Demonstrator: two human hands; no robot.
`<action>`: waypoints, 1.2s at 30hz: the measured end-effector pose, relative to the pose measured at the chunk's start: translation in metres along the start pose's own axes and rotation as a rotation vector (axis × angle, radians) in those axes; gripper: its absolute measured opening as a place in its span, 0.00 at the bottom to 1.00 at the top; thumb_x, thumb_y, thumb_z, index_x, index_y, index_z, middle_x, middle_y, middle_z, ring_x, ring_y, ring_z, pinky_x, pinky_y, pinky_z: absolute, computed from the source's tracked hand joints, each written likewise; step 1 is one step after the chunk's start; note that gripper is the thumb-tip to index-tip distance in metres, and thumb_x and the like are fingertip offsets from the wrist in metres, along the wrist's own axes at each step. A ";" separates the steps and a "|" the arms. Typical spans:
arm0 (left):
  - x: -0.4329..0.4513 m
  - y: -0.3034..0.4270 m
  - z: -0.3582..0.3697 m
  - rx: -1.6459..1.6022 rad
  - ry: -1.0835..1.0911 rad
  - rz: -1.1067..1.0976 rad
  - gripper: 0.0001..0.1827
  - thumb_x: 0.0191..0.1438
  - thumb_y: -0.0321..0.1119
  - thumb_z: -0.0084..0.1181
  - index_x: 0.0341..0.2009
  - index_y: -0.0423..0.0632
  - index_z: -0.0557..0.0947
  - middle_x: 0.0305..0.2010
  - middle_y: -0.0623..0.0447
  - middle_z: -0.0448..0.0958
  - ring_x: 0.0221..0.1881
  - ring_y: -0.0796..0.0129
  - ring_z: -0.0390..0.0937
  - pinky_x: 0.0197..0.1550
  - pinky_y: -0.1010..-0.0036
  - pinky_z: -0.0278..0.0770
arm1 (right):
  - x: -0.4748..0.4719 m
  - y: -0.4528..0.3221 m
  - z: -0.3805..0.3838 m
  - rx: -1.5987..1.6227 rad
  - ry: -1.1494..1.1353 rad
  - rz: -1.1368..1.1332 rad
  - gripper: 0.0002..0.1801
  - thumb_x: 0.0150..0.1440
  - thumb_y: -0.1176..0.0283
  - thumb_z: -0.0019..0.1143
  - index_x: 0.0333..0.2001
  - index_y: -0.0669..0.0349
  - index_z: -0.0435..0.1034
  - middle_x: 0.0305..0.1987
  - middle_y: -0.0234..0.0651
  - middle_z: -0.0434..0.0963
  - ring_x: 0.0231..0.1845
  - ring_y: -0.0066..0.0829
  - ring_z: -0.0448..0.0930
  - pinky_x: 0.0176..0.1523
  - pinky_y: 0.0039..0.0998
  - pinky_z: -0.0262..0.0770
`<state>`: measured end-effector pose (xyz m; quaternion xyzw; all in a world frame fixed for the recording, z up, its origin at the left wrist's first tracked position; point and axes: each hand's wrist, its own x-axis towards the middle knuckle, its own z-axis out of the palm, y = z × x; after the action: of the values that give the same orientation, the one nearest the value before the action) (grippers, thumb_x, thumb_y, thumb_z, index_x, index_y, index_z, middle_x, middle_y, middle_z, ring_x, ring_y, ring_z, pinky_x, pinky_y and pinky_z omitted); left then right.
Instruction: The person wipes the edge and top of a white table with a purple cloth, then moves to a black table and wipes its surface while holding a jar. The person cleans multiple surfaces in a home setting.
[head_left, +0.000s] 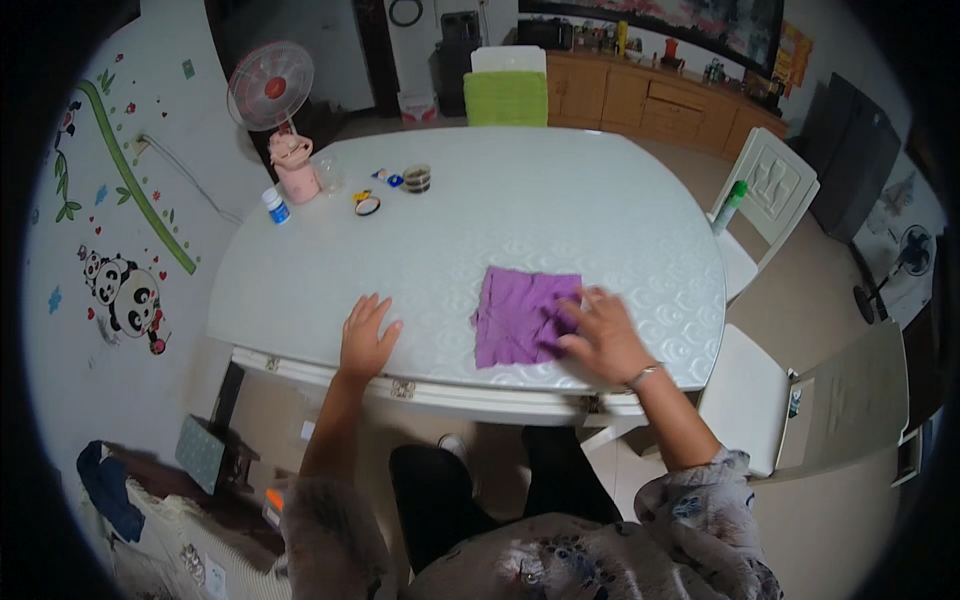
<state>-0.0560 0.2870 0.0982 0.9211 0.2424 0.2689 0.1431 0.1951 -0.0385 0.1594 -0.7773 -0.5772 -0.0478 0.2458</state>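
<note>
A purple cloth (517, 319), roughly square and a little creased, lies spread on the pale patterned tabletop (450, 247). Over the cloth's right edge is my right hand (604, 334), slightly blurred, its fingers apart and nothing gripped between them; whether the fingertips touch the cloth I cannot tell. My left hand (367, 337) rests palm down near the table's front edge, left of the cloth, with its fingers apart and holding nothing.
Toward the back left of the table stand a pink jug (298, 176), a white-and-blue bottle (276, 206), a roll of tape (367, 205) and a small clear container (417, 179). White chairs (772, 180) stand at the right, one bearing a green-capped spray can (730, 206).
</note>
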 end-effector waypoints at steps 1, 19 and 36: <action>0.003 0.003 0.005 0.009 0.020 0.025 0.28 0.55 0.45 0.56 0.57 0.44 0.74 0.64 0.37 0.64 0.68 0.43 0.56 0.66 0.53 0.52 | 0.013 -0.005 0.013 -0.113 -0.089 -0.027 0.30 0.58 0.47 0.48 0.63 0.41 0.63 0.70 0.44 0.57 0.69 0.54 0.56 0.68 0.58 0.46; -0.005 0.001 0.017 -0.113 0.139 -0.149 0.28 0.42 0.31 0.66 0.51 0.43 0.76 0.62 0.42 0.67 0.66 0.46 0.60 0.64 0.54 0.59 | 0.268 0.111 0.113 -0.342 -0.339 0.288 0.40 0.54 0.34 0.37 0.69 0.29 0.48 0.76 0.29 0.43 0.76 0.44 0.44 0.67 0.69 0.30; -0.003 -0.009 0.013 0.066 0.200 0.054 0.24 0.43 0.31 0.64 0.47 0.41 0.76 0.59 0.38 0.68 0.62 0.42 0.64 0.61 0.52 0.63 | 0.195 0.200 0.034 -0.408 -0.328 0.639 0.39 0.58 0.36 0.30 0.71 0.32 0.43 0.77 0.38 0.40 0.76 0.49 0.41 0.73 0.53 0.31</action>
<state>-0.0545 0.2911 0.0830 0.9001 0.2392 0.3551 0.0807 0.4367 0.1040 0.1343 -0.9474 -0.3171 0.0420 -0.0063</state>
